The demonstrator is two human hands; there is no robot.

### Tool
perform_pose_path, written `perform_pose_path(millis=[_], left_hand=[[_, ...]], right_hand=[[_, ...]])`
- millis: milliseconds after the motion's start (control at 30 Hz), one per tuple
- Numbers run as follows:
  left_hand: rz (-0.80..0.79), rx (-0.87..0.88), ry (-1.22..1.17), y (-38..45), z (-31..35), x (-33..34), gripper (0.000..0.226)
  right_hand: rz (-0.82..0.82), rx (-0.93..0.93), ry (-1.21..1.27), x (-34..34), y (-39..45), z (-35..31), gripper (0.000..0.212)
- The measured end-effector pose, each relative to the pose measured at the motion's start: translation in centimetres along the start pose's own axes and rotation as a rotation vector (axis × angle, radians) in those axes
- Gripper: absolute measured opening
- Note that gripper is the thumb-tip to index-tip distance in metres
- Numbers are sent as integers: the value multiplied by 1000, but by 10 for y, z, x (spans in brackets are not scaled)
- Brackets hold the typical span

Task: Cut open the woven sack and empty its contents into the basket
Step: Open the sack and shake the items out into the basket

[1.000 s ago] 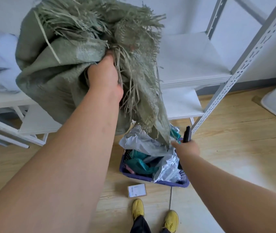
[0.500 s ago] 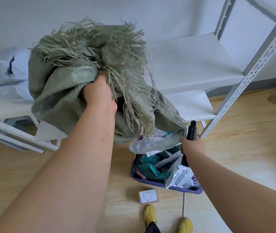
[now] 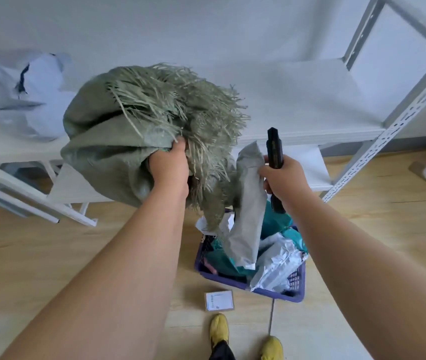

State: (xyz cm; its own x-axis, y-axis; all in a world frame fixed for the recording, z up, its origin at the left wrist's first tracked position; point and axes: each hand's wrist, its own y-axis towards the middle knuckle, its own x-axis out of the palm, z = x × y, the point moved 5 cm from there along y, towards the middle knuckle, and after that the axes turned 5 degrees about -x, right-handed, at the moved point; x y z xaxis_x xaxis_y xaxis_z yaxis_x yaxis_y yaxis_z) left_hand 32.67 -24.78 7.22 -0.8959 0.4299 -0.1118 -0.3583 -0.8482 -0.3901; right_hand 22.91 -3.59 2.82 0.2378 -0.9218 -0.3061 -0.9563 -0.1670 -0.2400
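Head view has the green sack (image 3: 118, 141) bunched and held above the purple basket (image 3: 248, 281) by the left hand (image 3: 169, 165), its frayed mouth hanging down, while the right hand (image 3: 283, 175) clasps a black cutter (image 3: 274, 149) and pinches a grey parcel (image 3: 248, 203) over the basket. Best to lower that parcel in, then shake the sack mouth-down directly over the rim. A small box (image 3: 219, 300) lies on the floor beside the basket, and the white shelf (image 3: 297, 113) stands close behind.

Person, seen from above: bare forearms, no sleeves visible; left hand (image 3: 170, 165) and right hand (image 3: 284, 175) ungloved; yellow shoes (image 3: 219, 331); dark trouser cuffs.
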Motion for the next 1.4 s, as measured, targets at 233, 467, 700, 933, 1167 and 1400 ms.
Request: perform_pose_path(millis=[233,467,700,933,1167,1400], left_hand=[[-389,-93,-218,-13,18,26,68],[-91,-492,-480,11,-50,-10,82],[266,-394,-102,15,-76,-34,38],[-213,218,488,-18,-40,5,46],[-393,298,554,-35,-63,31,85],[0,-159,128,8,-72,-10,23]], right_hand=[[-67,113,201,8,-15,-1,15],[-205,-136,-153,-23,-4,-33,21],[-70,-192,-470,-43,4,-37,23],[-150,-216,-401,-22,-7,-36,24],[-318,-267,-458,-1,-24,-44,8],[-237,-192,-534,-28,-15,-12,14]])
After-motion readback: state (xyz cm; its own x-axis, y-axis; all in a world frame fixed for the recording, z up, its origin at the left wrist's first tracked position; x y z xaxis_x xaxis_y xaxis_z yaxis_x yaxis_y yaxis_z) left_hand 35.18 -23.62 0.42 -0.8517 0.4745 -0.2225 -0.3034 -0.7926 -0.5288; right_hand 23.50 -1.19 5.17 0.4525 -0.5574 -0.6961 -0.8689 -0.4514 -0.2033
